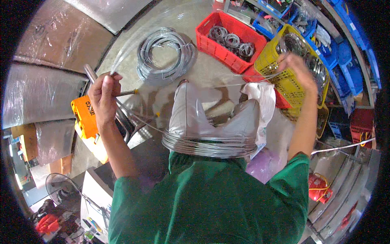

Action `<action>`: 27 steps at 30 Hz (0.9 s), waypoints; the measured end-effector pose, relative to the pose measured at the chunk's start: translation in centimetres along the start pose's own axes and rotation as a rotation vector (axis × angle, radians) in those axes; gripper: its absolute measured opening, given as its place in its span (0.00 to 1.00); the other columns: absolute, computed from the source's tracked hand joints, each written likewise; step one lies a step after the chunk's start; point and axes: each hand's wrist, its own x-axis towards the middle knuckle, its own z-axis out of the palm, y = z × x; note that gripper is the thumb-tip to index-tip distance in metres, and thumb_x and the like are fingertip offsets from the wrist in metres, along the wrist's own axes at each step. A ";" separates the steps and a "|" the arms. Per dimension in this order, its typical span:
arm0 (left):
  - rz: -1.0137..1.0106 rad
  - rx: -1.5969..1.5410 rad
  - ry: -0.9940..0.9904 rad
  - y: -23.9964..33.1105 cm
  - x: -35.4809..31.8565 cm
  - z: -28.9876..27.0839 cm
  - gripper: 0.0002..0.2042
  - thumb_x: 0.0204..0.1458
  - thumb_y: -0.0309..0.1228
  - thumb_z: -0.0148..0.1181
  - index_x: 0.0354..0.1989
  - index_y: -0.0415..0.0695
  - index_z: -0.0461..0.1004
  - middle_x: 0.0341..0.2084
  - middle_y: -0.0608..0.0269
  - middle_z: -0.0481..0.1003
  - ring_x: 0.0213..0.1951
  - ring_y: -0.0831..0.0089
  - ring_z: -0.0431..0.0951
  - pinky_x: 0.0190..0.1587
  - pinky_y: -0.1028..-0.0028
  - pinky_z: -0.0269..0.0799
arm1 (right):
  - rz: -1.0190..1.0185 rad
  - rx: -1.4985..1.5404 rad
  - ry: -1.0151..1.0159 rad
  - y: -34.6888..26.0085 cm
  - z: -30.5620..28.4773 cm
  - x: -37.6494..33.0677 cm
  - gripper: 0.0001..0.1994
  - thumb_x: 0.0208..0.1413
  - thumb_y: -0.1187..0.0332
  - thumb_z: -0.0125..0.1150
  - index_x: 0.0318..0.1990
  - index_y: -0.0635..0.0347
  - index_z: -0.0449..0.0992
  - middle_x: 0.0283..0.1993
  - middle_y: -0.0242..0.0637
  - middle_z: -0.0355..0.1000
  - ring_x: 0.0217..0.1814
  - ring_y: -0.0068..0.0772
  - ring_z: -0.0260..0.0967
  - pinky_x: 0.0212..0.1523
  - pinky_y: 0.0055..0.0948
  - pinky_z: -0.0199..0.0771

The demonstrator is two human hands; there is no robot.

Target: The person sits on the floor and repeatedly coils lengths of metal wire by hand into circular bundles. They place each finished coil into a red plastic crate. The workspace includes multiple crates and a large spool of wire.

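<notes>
A coil of thin grey wire cable [209, 145] lies across my lap, against my green shirt and over my light grey trousers. One strand rises from its left side to my left hand [106, 93], which is closed with the thumb pressed on the fingers around the cable. Beyond that hand, a blurred length of cable arcs up and away. My right hand [300, 70] is raised beside the yellow crate, smeared by motion, with its fingers curled. A thin strand runs leftward from its fingertips. On the floor ahead rests a larger, tied coil of cable [164, 55].
A red crate [229, 57] and a yellow crate [290, 89] hold small coils. Blue bins [349, 67] fill racks at right. Left stand an orange tool case [86, 114], a metal tube frame [122, 122] and wrapped boxes [44, 93]. A fan [61, 189] is at lower left.
</notes>
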 end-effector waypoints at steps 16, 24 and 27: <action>0.536 0.512 -0.607 2.8 1.7 12.6 0.13 0.54 0.40 0.61 0.29 0.40 0.75 0.22 0.54 0.73 0.26 0.52 0.75 0.29 0.59 0.70 | 0.020 0.183 0.080 -13.6 11.8 -3.1 0.13 0.53 0.63 0.68 0.40 0.63 0.80 0.36 0.34 0.78 0.37 0.22 0.72 0.38 0.24 0.71; 0.178 0.441 -0.623 -1.9 -0.6 5.4 0.10 0.56 0.32 0.58 0.36 0.37 0.77 0.24 0.51 0.74 0.27 0.58 0.74 0.32 0.64 0.68 | -0.090 0.071 0.319 -6.5 7.1 -5.6 0.07 0.47 0.72 0.71 0.33 0.62 0.80 0.26 0.24 0.72 0.25 0.12 0.59 0.25 0.17 0.56; 0.147 0.516 -0.625 -2.4 -1.5 5.3 0.09 0.55 0.31 0.59 0.36 0.37 0.77 0.25 0.51 0.74 0.29 0.58 0.75 0.32 0.64 0.69 | -0.007 0.052 0.276 -3.9 7.7 -6.9 0.07 0.47 0.72 0.71 0.34 0.62 0.80 0.27 0.25 0.73 0.26 0.13 0.60 0.25 0.19 0.59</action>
